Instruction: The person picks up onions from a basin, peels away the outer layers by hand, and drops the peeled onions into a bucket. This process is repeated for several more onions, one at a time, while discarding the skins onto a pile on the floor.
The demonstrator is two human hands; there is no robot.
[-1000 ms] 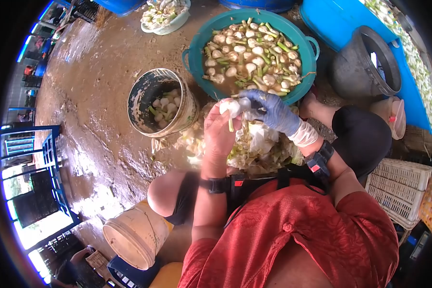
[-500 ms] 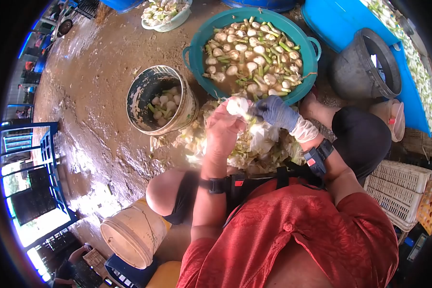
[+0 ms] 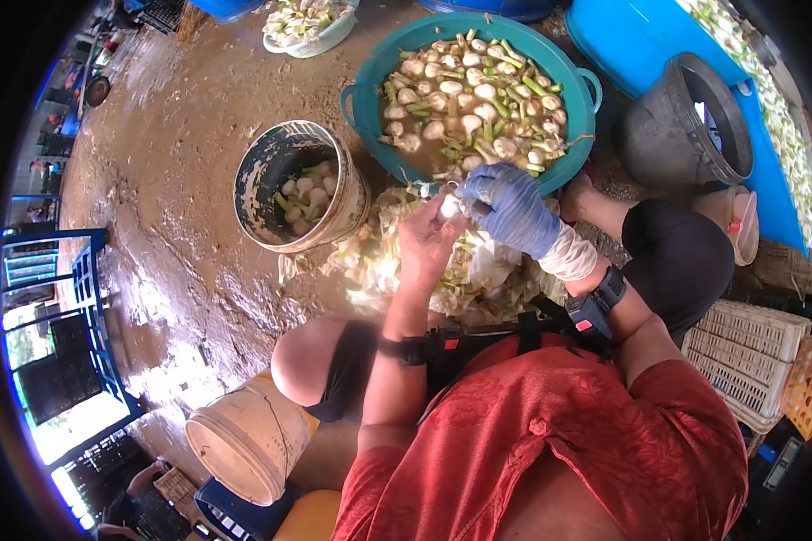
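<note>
My bare left hand point(image 3: 427, 239) pinches a white garlic bulb point(image 3: 449, 207) between thumb and fingers. On my right hand point(image 3: 514, 212) is a blue glove; its curled fingers close on the upper side of the same bulb, and whether they hold a small tool too is hidden. Below both hands lies a heap of pale garlic skins point(image 3: 478, 279). Just beyond them stands a teal tub point(image 3: 372, 108) of brown water with many garlic bulbs point(image 3: 505, 147) and green stem pieces. To the left, a stained bucket point(image 3: 356, 194) holds several cleaner bulbs.
A dark grey bucket point(image 3: 654, 135) leans at the right against a blue container point(image 3: 613, 45). White crates point(image 3: 740, 352) stand near my right side. At the left lies a capped cream bucket point(image 3: 244, 442). A pale basin point(image 3: 320, 43) of skins sits on the wet, muddy floor point(image 3: 171, 180).
My right hand has turned and curled over the bulb, its back now facing up. Less of the white bulb shows between my hands. My left hand has shifted slightly right and down.
</note>
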